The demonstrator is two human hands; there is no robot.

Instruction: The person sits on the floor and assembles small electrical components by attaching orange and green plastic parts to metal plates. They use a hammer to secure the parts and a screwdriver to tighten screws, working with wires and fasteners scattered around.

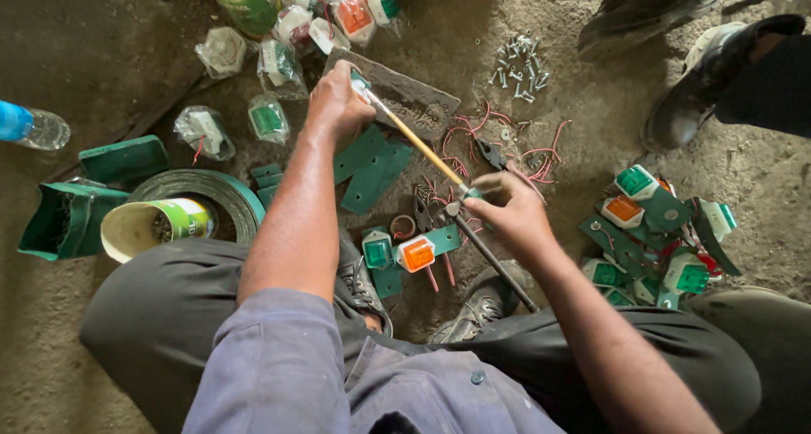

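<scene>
My left hand [338,103] grips the far end of a long thin tool with a wooden shaft [414,138], held above a grey metal slab [405,96] on the dirt floor. My right hand [507,210] pinches the near part of the same tool where it meets a dark metal rod [494,265]. Under the tool lie green metal brackets [372,168] and a bracket carrying a green and an orange lamp [397,252]. Pliers [490,154] rest among red wires [541,155].
A pile of green and orange lamps on brackets [655,231] lies at right. Bagged lamps [270,117] lie at top. A roll of green tape [211,189], a tin can [152,227], a green box [63,219], screws [519,67], a bottle [29,126] and another person's shoes [701,79] surround me.
</scene>
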